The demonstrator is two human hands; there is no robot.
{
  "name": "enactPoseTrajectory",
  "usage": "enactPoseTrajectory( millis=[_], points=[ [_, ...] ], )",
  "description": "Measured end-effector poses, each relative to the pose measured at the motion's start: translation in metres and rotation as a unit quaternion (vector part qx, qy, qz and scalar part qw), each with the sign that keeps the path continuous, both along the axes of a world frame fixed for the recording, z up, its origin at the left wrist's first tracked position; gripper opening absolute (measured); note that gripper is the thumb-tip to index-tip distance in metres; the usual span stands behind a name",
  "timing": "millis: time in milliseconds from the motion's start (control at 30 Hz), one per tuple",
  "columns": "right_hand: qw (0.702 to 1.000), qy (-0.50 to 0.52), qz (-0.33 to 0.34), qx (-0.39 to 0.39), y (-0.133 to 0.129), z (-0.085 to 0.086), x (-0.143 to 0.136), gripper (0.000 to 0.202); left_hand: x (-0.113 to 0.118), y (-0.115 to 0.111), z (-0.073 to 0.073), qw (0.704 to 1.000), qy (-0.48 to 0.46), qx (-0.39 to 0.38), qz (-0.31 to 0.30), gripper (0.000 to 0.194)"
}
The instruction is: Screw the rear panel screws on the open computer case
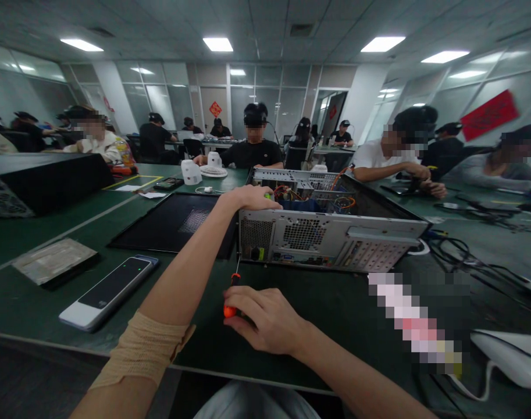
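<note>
An opened computer case (287, 238) lies on the green table, its rear panel with vents and ports facing me and cables showing inside. My left hand (257, 198) reaches over the case's near left corner; its fingertips are partly hidden by the hand and case edge. In front of the case, my right hand (265, 320) is closed round the orange handle of a screwdriver (235, 279). The screwdriver's shaft points away from me, its tip near the lower left corner of the rear panel. A black side panel (173, 224) lies left of the case, partly behind my left forearm.
A metal drive (56, 261) and a white and black phone-like device (112, 291) lie on the left. Another black case (42, 180) stands behind them. Black cables (461, 250) and a blurred-out item are on the right. People sit across the table.
</note>
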State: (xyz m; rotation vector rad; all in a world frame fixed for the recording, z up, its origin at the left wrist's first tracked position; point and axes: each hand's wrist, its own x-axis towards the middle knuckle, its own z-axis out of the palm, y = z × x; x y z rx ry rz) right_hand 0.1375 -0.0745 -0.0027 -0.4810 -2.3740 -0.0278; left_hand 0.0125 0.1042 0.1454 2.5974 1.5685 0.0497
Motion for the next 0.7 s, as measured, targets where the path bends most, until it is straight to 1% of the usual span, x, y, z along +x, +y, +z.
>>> enactPoseTrajectory(
  millis=[67, 167, 367, 533, 700],
  points=[
    [1.0, -0.006, 0.001, -0.009, 0.0, -0.0006, 0.0003, 0.024, 0.0002, -0.0003, 0.0002, 1.0, -0.002, 0.0, 0.001, 0.087],
    [1.0, -0.008, -0.001, 0.002, 0.0002, -0.0012, 0.0005, 0.024, 0.0, -0.0002, 0.0001, 1.0, 0.002, -0.002, 0.002, 0.087],
    [0.999, -0.046, 0.022, -0.001, -0.0001, 0.0012, -0.0008, 0.021, 0.0001, -0.0008, 0.0003, 1.0, 0.004, 0.001, -0.002, 0.089],
    [0.999, -0.029, 0.027, 0.023, -0.001, 0.0025, -0.0023, 0.02, 0.0008, -0.0014, 0.0007, 1.0, 0.01, 0.005, -0.004, 0.087],
    [0.999, 0.001, 0.022, 0.046, -0.0002, -0.001, -0.0052, 0.019, 0.0006, 0.0001, 0.0005, 1.0, 0.007, 0.002, -0.007, 0.088]
  ],
)
